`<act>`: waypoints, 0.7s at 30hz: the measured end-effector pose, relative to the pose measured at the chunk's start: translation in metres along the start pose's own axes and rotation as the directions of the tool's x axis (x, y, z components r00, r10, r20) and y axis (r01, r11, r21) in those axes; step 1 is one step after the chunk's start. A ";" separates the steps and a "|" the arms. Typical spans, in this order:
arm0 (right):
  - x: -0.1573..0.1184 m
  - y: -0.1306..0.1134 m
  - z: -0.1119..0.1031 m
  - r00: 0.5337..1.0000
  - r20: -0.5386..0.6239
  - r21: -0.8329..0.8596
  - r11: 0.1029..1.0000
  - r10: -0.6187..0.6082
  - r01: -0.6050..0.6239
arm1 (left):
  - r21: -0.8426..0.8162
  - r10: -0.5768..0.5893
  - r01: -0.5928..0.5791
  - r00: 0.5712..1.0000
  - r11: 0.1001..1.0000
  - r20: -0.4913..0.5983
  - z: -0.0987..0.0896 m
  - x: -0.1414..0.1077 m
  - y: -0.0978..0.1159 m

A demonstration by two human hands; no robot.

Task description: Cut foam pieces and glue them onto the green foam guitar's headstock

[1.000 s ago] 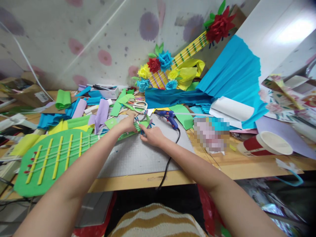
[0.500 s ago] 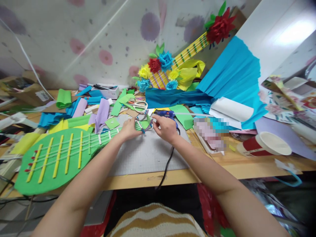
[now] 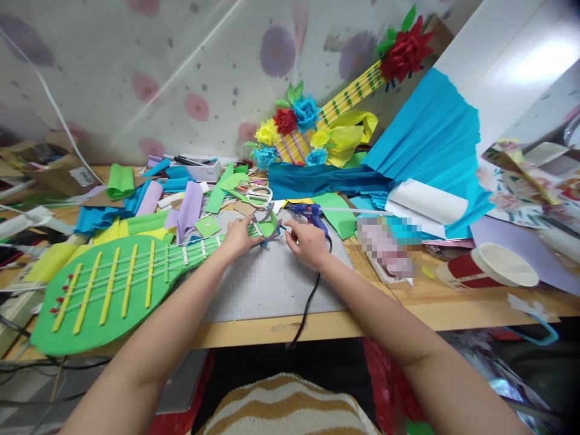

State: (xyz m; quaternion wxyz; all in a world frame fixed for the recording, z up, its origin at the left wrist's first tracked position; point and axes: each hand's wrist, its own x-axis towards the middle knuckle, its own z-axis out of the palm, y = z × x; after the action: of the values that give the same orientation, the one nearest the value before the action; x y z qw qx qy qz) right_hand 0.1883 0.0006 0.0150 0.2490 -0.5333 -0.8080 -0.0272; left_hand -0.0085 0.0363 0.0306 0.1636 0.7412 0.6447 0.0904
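Note:
A green paper model of a stringed instrument (image 3: 120,272), with yellow strips and pale strings, lies slanted on the table at the left. My left hand (image 3: 240,237) is closed around its neck near the head end. Past those fingers, the instrument's head (image 3: 270,226) shows green leaf-like pieces, purple bits and small blue pegs. Just right of the head, my right hand (image 3: 307,241) pinches a small blue piece (image 3: 283,227), apart from the head by a narrow gap. A blue glue gun (image 3: 312,212) lies right behind my right hand.
A grey cutting mat (image 3: 272,290) lies under my hands. Scissors (image 3: 259,195) and crepe paper scraps lie behind. A flowered yellow paper instrument (image 3: 347,90) leans on the wall. A paper cup (image 3: 492,266) stands right; a black cable (image 3: 310,302) crosses the table's front edge.
My right hand has drawn slightly to the right, away from the instrument's head, and the small blue piece now shows at its fingertips. My left hand keeps its hold on the neck.

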 end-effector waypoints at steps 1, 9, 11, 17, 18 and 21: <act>-0.002 0.001 0.001 1.000 0.009 -0.003 1.000 0.002 -0.002 | -0.004 0.005 -0.005 1.000 1.000 0.000 0.000 0.000 0.000; -0.014 0.011 0.003 0.993 0.099 -0.043 0.997 0.061 -0.057 | -0.045 0.031 -0.032 0.999 0.998 -0.028 0.000 0.002 -0.003; -0.016 0.011 0.003 0.988 0.135 -0.048 0.996 0.076 -0.071 | -0.046 0.029 -0.030 0.999 0.998 -0.035 0.000 0.001 -0.002; -0.015 0.002 -0.003 0.966 0.237 -0.051 0.994 0.103 -0.094 | -0.076 0.050 -0.052 0.998 0.996 -0.027 -0.004 -0.001 -0.005; -0.016 0.003 -0.006 0.962 0.242 -0.054 0.992 0.124 -0.115 | -0.080 0.064 -0.065 0.998 0.995 -0.013 -0.005 -0.001 -0.006; -0.020 0.013 -0.017 0.938 0.216 -0.108 0.961 0.271 -0.253 | -0.068 0.089 -0.086 0.995 0.994 0.043 -0.011 0.000 -0.012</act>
State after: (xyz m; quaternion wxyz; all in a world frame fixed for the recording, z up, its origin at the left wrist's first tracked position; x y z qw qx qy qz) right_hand 0.2122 -0.0163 0.0185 0.1343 -0.6451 -0.7513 0.0360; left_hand -0.0231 0.0386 0.0365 0.1986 0.7649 0.6043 0.1014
